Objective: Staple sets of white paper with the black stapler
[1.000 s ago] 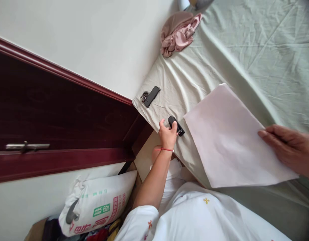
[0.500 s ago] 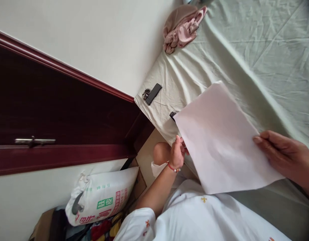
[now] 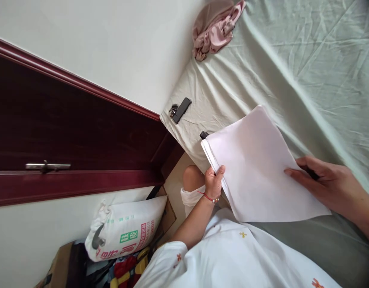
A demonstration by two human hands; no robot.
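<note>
A stack of white paper sheets (image 3: 256,168) is held tilted over my lap and the bed's edge. My left hand (image 3: 214,182) is closed on its left edge, thumb on top and the other fingers hidden beneath. Along that edge several layers of paper show. My right hand (image 3: 325,180) grips the right edge, its thumb lying on the top sheet and its fingers underneath. The visible side of the top sheet looks blank. Just past the stack's far left corner, a small black object (image 3: 204,135) lies on the bed, partly covered by the paper.
A black phone-like object (image 3: 182,110) and keys (image 3: 173,110) rest on the pale green bed sheet (image 3: 316,64). Pink cloth (image 3: 214,34) lies against the wall. To the left are a dark red door (image 3: 82,120), a white printed sack (image 3: 127,228) and a cardboard box (image 3: 56,266).
My left hand has come up onto the paper's left edge, its thumb now on top. The paper and my right hand have shifted slightly left, and layered sheet edges now show.
</note>
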